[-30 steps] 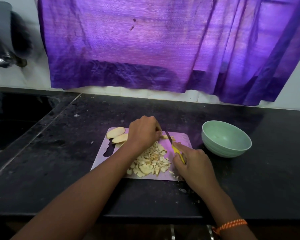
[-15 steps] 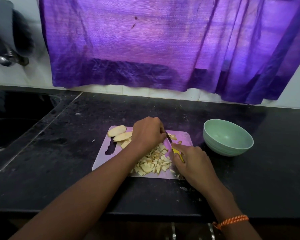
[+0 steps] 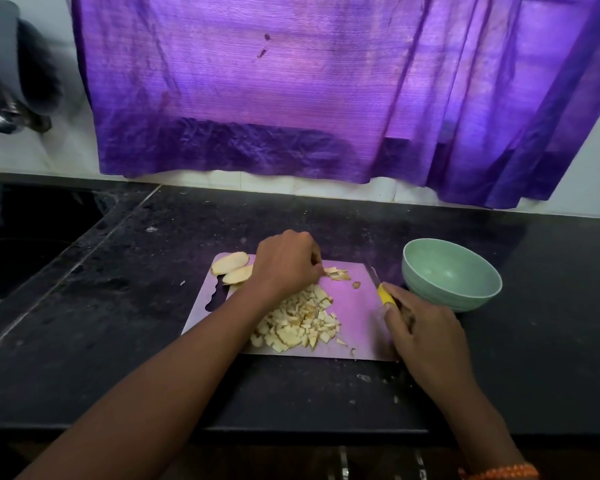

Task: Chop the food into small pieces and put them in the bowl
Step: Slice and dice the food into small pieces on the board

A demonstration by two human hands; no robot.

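1. Progress, as I judge it: well into the chopping. A pile of chopped pieces (image 3: 300, 323) sits mid cutting board (image 3: 355, 306); two uncut slices (image 3: 234, 268) wait at its far left corner.
2. The bowl (image 3: 451, 271), right of the board on the tabletop (image 3: 118, 341), looks empty. No transfer done yet.
3. My left hand (image 3: 286, 263) is curled, fingertips at a small cluster of bits (image 3: 336, 273) on the far side; the pile lies just near of it. I cannot tell if it pinches anything.
4. My right hand (image 3: 420, 327) grips the knife (image 3: 381, 289) by its yellow handle, blade angled toward the far edge, right of the pile.
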